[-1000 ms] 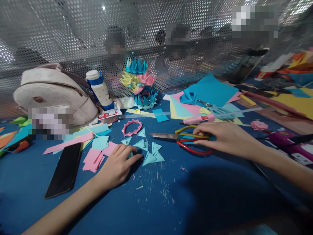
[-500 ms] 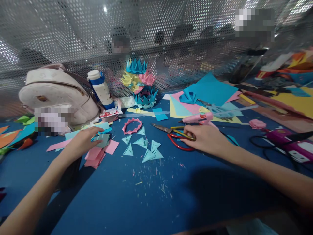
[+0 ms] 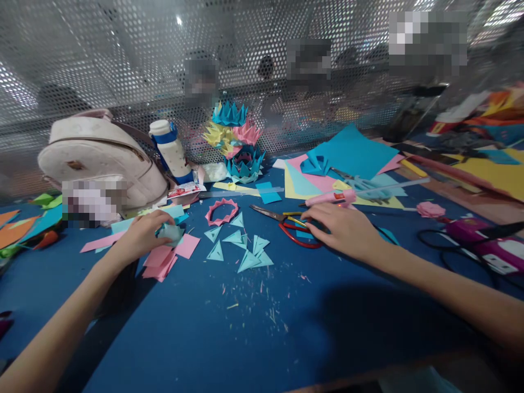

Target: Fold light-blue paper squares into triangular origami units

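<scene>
Left grip (image 3: 140,236): at thin pale-blue paper (image 3: 174,233) beside pink paper squares (image 3: 159,262) — clamped or not, I can't tell; a careless drag could scatter them.
Right grip (image 3: 341,226): loose, apart at red-and-yellow-handled metal scissors (image 3: 281,217) — drifting back could knock the pink plastic glue gun (image 3: 332,198).

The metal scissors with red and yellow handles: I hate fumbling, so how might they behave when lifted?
The metal scissors with red and yellow handles are probably heavy for their size, given the metal blades. The separate handle loops may swing loosely. Lying flat, they're unlikely to roll.
</scene>
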`<action>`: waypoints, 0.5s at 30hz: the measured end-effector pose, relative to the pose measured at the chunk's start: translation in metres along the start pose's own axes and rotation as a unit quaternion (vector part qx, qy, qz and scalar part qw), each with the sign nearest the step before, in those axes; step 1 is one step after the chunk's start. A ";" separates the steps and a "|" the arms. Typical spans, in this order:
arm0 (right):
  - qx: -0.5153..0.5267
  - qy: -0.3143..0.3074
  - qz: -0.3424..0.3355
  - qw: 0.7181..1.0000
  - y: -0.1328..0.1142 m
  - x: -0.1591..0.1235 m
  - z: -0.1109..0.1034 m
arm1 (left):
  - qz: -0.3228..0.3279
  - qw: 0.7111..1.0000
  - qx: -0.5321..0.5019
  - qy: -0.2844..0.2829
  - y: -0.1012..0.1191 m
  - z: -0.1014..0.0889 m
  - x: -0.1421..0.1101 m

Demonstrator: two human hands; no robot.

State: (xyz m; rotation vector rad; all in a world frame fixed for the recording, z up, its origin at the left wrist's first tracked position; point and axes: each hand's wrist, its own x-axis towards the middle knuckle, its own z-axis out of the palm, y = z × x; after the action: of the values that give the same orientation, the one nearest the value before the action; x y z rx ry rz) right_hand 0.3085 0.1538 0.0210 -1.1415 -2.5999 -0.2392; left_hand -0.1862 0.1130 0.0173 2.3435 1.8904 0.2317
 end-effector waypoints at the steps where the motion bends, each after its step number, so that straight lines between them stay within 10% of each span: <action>1: 0.006 0.004 -0.003 1.000 0.000 0.000 0.001 | 0.000 1.000 0.007 -0.011 0.000 0.000 0.000; 15: 0.073 0.032 -0.013 0.997 0.002 0.001 0.010 | 0.008 0.998 0.032 -0.044 0.004 -0.001 -0.001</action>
State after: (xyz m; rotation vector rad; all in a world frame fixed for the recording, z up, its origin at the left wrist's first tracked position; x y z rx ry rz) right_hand 0.3071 0.1587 0.0119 -1.0330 -2.5316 -0.0882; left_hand -0.1833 0.1108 0.0191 2.3694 1.8662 0.0695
